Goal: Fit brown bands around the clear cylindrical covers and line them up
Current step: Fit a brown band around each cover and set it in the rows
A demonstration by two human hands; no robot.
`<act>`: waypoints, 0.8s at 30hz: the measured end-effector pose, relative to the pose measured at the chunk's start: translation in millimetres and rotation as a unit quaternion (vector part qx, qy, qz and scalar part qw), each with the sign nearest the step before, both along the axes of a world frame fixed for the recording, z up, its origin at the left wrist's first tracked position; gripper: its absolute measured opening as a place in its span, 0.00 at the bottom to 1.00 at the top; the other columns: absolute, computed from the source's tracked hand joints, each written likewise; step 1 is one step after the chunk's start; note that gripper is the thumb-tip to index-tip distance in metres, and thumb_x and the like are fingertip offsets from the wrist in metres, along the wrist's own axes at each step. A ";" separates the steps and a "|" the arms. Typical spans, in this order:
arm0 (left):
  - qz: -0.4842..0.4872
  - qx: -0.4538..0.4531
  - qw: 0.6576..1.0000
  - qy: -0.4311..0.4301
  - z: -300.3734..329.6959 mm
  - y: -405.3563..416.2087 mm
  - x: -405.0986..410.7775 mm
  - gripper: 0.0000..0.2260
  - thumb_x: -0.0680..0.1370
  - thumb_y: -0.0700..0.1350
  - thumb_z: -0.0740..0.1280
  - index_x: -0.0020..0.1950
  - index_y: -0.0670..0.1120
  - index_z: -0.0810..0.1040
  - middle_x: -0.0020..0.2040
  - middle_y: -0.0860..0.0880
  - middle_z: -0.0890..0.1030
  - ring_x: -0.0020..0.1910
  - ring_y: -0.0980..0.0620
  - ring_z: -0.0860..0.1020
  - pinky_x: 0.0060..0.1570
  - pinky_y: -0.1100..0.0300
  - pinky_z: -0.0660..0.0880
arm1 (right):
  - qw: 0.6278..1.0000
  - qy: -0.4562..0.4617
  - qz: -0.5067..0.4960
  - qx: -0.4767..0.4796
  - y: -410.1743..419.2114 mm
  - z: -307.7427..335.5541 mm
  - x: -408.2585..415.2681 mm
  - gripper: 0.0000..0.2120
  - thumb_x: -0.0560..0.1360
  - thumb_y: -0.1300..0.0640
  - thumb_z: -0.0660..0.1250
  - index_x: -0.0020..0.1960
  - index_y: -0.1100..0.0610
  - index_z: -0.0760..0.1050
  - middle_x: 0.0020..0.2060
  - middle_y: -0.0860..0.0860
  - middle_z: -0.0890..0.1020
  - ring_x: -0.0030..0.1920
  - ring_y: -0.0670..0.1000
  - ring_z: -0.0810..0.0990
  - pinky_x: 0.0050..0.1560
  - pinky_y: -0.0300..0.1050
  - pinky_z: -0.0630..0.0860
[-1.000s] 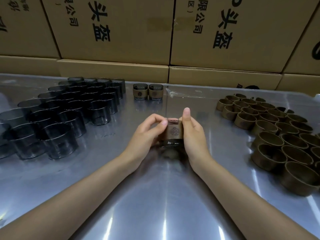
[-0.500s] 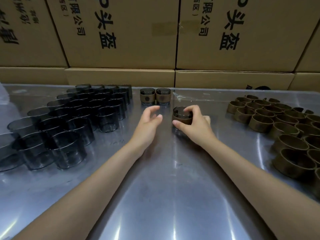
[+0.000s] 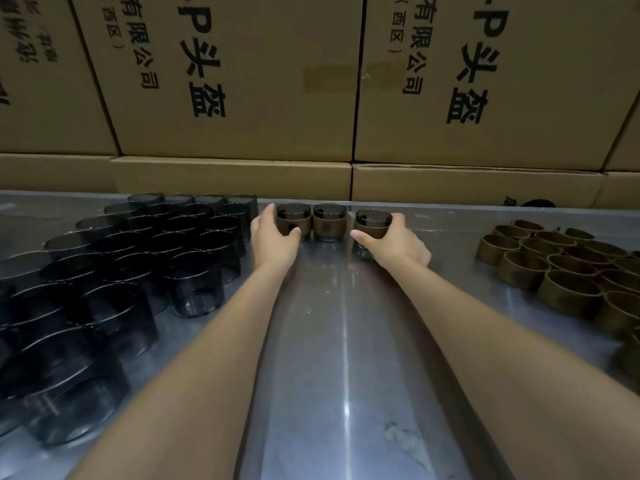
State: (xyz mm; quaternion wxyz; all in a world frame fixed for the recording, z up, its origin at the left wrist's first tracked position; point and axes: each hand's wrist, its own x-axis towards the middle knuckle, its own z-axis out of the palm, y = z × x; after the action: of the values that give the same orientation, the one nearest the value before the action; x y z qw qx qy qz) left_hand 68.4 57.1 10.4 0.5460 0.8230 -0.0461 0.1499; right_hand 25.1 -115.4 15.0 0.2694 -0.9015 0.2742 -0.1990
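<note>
Our right hand has carried the banded cover from mid-table to the back row, fingers curled round it, a small gap from the middle cover. Our left hand now cups the end cover; closing that gap remains.

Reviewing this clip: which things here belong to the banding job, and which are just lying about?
Job: banded covers in a row; newest banded cover in right hand; left hand on the leftmost one; bare clear covers; loose brown bands.

Lying about: cardboard boxes; black item by the boxes.
</note>
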 end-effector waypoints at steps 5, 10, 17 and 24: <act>-0.005 0.020 1.000 -0.016 -3.3 -1.0 15.1 0.24 0.80 0.44 0.66 0.75 0.51 0.64 0.74 0.47 0.65 0.71 0.47 0.66 0.65 0.55 0.66 | 1.000 -0.005 -0.010 -0.015 -1.3 -3.1 17.7 0.38 0.71 0.29 0.63 0.70 0.53 0.63 0.60 0.54 0.78 0.60 0.58 0.77 0.44 0.46 0.67; 0.001 0.036 0.999 -0.025 -5.0 -1.4 20.1 0.23 0.79 0.44 0.66 0.74 0.52 0.67 0.72 0.47 0.68 0.70 0.46 0.68 0.60 0.56 0.67 | 0.999 0.004 -0.005 -0.034 -2.3 -3.6 22.9 0.35 0.71 0.29 0.62 0.67 0.53 0.66 0.58 0.54 0.79 0.59 0.57 0.77 0.43 0.46 0.66; -0.005 0.038 0.999 -0.025 -5.6 -1.3 21.5 0.23 0.79 0.44 0.67 0.74 0.53 0.68 0.71 0.47 0.70 0.69 0.47 0.69 0.63 0.54 0.69 | 0.998 0.021 -0.014 -0.052 -2.1 -4.3 24.8 0.33 0.73 0.31 0.60 0.63 0.57 0.65 0.55 0.55 0.80 0.57 0.58 0.78 0.41 0.47 0.65; -0.015 0.044 0.999 -0.027 -5.5 -0.4 18.2 0.25 0.79 0.46 0.67 0.75 0.53 0.65 0.73 0.48 0.67 0.71 0.47 0.67 0.65 0.53 0.67 | 0.998 0.029 0.001 -0.055 0.2 -4.2 19.9 0.31 0.76 0.33 0.58 0.65 0.57 0.65 0.57 0.56 0.80 0.58 0.59 0.78 0.42 0.47 0.65</act>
State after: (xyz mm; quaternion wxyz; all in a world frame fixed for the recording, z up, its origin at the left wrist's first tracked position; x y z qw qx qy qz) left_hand 86.5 56.7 5.0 0.5097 0.8413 -0.0794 0.1617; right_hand 45.0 -115.2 10.8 0.2116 -0.9205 0.2698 -0.1873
